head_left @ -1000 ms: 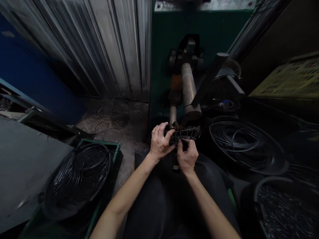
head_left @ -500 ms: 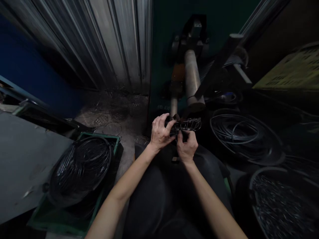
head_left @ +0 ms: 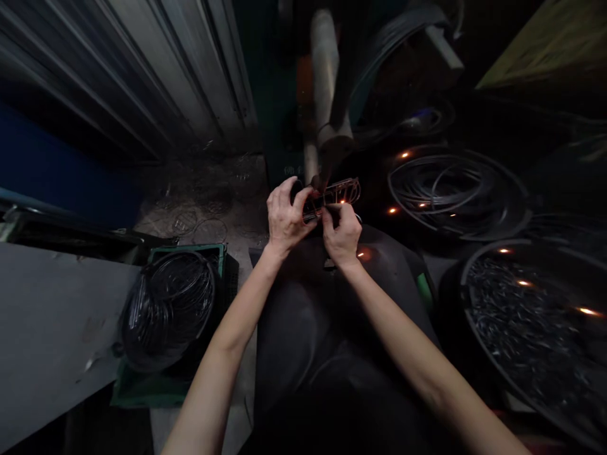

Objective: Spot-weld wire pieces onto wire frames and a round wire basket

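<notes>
Both the left hand [head_left: 284,215] and the right hand [head_left: 340,232] pinch a small glowing wire-grid frame [head_left: 332,194], steadying it just beyond the fingertips under the grey metal welding rod [head_left: 324,76], orange sparks [head_left: 404,155] scattering rightward

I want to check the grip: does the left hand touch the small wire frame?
Touching. In the head view the left hand curls its fingers over the near end of the wire frame, with no gap visible between them.
</notes>
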`<action>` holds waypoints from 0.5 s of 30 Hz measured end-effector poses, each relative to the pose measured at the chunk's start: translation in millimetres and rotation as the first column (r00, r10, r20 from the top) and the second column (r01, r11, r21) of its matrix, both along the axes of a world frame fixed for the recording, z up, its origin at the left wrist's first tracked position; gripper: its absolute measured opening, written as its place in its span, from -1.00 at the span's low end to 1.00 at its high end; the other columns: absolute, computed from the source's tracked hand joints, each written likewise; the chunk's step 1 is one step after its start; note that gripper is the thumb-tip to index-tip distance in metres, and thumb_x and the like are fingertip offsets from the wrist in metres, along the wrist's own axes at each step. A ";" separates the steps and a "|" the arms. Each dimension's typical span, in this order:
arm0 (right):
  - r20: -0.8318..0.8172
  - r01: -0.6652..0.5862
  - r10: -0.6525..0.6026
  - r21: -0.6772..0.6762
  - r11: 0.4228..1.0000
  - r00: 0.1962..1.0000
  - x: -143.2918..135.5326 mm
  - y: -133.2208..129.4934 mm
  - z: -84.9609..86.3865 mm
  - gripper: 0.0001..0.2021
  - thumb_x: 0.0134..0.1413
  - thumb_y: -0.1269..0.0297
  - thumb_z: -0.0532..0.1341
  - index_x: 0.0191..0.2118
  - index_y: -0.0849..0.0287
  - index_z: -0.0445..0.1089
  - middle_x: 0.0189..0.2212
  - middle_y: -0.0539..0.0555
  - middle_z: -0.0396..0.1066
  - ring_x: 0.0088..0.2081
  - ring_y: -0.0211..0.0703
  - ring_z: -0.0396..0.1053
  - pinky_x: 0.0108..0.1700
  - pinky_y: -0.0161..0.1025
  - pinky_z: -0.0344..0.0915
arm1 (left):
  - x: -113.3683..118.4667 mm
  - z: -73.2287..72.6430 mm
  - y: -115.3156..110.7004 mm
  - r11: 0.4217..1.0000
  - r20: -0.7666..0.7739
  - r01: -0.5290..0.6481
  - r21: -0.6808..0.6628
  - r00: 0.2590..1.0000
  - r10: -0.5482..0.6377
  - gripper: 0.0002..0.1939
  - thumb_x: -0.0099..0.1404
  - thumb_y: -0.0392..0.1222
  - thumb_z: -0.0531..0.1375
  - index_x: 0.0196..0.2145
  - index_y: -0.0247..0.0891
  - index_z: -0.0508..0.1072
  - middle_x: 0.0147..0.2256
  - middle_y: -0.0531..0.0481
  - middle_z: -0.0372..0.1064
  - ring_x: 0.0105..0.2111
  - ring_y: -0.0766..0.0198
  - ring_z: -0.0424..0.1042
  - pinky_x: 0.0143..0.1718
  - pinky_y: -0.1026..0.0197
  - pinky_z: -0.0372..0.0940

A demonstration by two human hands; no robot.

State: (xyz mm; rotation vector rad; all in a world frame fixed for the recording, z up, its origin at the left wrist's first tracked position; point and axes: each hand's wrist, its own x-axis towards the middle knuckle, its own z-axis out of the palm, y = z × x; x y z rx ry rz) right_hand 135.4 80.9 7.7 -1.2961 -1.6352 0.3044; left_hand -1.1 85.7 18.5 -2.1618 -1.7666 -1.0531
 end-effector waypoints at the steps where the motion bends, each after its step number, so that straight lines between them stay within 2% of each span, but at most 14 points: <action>1: -0.002 -0.006 0.006 -0.019 1.000 1.000 5.4 -3.1 3.3 -0.74 0.24 0.09 0.04 -0.26 0.17 0.32 -0.32 0.12 0.40 -0.27 -0.17 0.37 -0.18 -0.20 0.31 | -0.3 -0.2 0.7 1.000 0.012 0.006 0.008 1.000 -0.006 -0.37 0.05 -0.03 0.32 0.06 -0.23 0.29 0.16 -0.25 0.15 0.16 -0.08 0.18 0.16 -0.09 0.08; 4: -0.005 0.027 -0.027 -0.053 0.998 1.000 38.3 -20.4 11.6 -0.73 0.19 0.08 0.11 -0.18 0.19 0.34 -0.25 0.13 0.42 -0.21 -0.14 0.38 -0.13 -0.17 0.32 | -0.1 -0.1 -1.1 0.998 0.035 0.027 0.050 0.999 -0.029 -0.28 0.03 -0.01 0.32 0.10 -0.24 0.21 0.15 -0.27 0.16 0.16 -0.07 0.18 0.14 -0.07 0.11; 8: 0.112 0.153 -0.144 -0.079 0.985 0.983 112.2 -49.4 14.6 -0.68 0.12 0.03 0.13 -0.23 0.20 0.40 -0.29 0.15 0.43 -0.27 -0.10 0.39 -0.18 -0.14 0.32 | 2.5 -1.8 -16.4 0.989 0.012 0.103 0.104 0.994 -0.105 -0.29 0.01 -0.08 0.33 0.08 -0.25 0.19 0.12 -0.28 0.18 0.14 -0.03 0.22 0.12 -0.05 0.15; 11: 0.194 0.209 -0.176 -0.167 0.964 0.965 161.7 -65.6 19.9 -0.67 0.09 -0.01 0.11 -0.29 0.17 0.42 -0.30 0.15 0.45 -0.27 -0.06 0.40 -0.18 -0.12 0.31 | 4.2 -1.6 -35.3 0.981 0.046 0.177 0.076 0.983 -0.181 -0.26 -0.03 -0.05 0.35 0.06 -0.23 0.16 0.11 -0.26 0.20 0.13 -0.01 0.24 0.10 -0.04 0.18; 15: 0.229 0.224 -0.152 -0.332 0.916 0.961 191.3 -78.0 38.2 -0.68 -0.01 -0.03 0.14 -0.30 0.11 0.45 -0.28 0.17 0.49 -0.25 -0.03 0.42 -0.19 -0.12 0.29 | 0.9 5.5 -62.3 0.965 0.213 0.262 -0.004 0.943 -0.255 -0.17 -0.10 -0.04 0.38 0.05 -0.19 0.07 0.08 -0.23 0.24 0.10 0.04 0.30 0.07 -0.01 0.24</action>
